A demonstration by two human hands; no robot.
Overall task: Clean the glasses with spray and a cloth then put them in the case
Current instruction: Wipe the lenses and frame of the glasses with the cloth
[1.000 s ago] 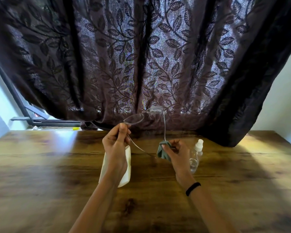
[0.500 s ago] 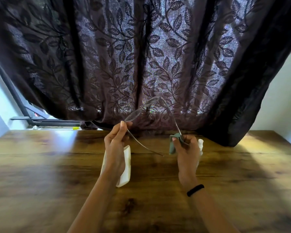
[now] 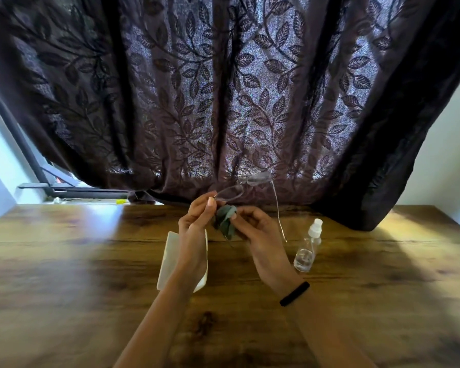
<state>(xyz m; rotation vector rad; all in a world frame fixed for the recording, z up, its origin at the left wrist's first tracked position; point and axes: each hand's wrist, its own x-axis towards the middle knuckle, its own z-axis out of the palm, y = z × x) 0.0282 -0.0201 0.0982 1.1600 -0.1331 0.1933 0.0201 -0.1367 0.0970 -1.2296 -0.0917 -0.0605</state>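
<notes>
Left hand (image 3: 194, 224) pinches glasses (image 3: 243, 185) aloft, lenses exposed for wiping; right hand (image 3: 258, 229) grips cloth (image 3: 225, 220); spray bottle (image 3: 309, 245) at three o'clock.

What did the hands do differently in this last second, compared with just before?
The right hand carried the green cloth leftwards, from near the right temple arm up against the left hand, close under the lens that hand pinches. The glasses tilted up, then settled back. The left hand kept its hold on them; the white case and spray bottle stayed put on the table.
</notes>
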